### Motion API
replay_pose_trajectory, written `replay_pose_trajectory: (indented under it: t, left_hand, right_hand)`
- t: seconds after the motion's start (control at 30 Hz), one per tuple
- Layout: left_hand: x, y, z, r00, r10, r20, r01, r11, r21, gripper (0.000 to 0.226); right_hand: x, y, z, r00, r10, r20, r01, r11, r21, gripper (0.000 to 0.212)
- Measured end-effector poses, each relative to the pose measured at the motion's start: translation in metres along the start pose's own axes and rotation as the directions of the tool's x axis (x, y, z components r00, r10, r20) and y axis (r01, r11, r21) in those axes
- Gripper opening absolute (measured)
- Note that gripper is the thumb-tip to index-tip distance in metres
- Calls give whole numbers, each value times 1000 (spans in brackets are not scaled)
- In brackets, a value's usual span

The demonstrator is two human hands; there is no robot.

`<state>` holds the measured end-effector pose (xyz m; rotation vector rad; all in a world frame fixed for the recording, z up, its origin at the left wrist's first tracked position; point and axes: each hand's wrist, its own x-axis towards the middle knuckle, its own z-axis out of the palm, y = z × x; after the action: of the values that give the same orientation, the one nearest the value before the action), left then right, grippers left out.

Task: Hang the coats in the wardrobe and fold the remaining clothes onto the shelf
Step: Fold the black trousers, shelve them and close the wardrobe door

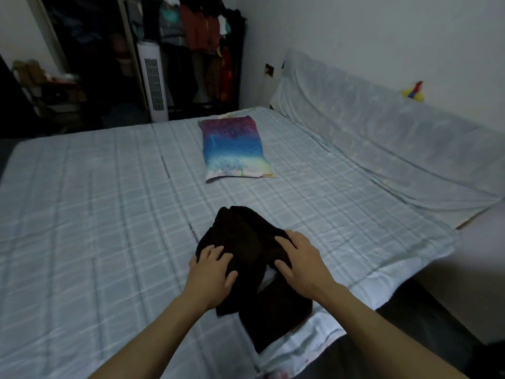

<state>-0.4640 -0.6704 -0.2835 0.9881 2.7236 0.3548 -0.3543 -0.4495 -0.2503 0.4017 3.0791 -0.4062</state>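
A dark, crumpled garment (246, 236) lies on the checked bed sheet (95, 214) near the bed's front right corner; part of it trails toward the edge. My left hand (211, 272) rests flat on its left side with fingers spread. My right hand (300, 261) lies on its right side, fingers fairly straight and slightly spread. Both hands press down on the cloth; neither curls round it. Across the room stands the open wardrobe (196, 50) with several garments hanging inside.
A rainbow-coloured pillow (235, 149) lies mid-bed beyond the garment. A cloth-covered headboard (382, 132) runs along the right. A white tower fan (153, 80) stands by the wardrobe, with cluttered shelves (41, 83) at far left. A small yellow toy (414, 91) sits on the headboard.
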Motion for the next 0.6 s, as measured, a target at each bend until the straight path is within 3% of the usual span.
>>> replay_pose_trajectory:
  t: [0.13, 0.6]
  left_hand:
    - [23, -9, 5, 1000, -22, -18, 21, 1000, -18, 53]
    - [165, 14, 24, 956, -286, -73, 279, 956, -91, 49]
  right_hand:
    - [36, 11, 3, 998, -21, 56, 21, 1000, 10, 63]
    - [213, 102, 21, 960, -236, 148, 214, 965, 150, 63]
